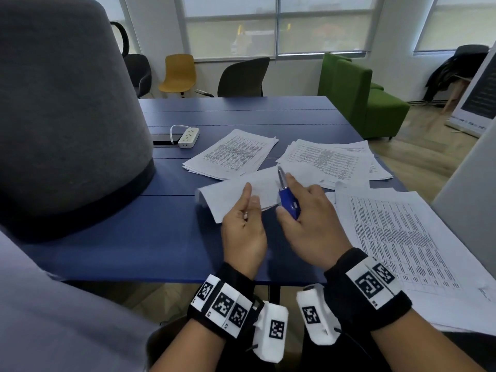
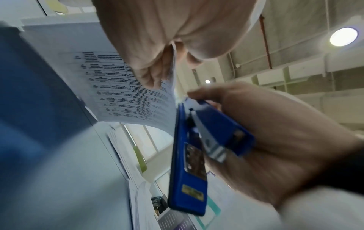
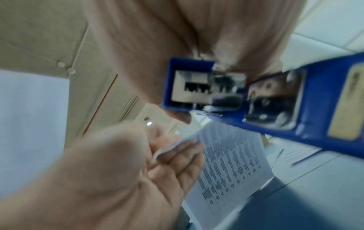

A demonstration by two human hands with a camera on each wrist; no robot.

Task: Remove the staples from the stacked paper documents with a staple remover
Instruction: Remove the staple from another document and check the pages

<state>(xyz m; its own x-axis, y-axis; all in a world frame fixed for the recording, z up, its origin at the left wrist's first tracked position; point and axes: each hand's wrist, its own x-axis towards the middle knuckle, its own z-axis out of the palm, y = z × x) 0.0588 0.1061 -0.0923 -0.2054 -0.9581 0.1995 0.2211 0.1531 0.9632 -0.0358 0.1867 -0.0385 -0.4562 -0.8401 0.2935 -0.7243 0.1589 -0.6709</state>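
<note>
My left hand (image 1: 249, 196) pinches the near corner of a stapled paper document (image 1: 230, 196) between thumb and fingers and holds it lifted off the blue table (image 1: 161, 242). In the left wrist view that document (image 2: 126, 93) curls down from my fingers (image 2: 151, 68), printed side facing the table. My right hand (image 1: 288, 197) grips the blue staple remover (image 1: 289, 201), whose metal tip (image 1: 280, 174) points away from me over the sheet. The right wrist view is blurred, with the tool (image 3: 265, 99) just above the document's corner (image 3: 173, 146). No staple can be made out.
Other printed stacks lie behind (image 1: 232, 153), at the back right (image 1: 330, 158) and by my right forearm (image 1: 402, 237). A white power strip (image 1: 188, 136) sits at the back left, a big grey felt shape (image 1: 67, 108) fills the left, and a white panel (image 1: 467, 170) stands on the right.
</note>
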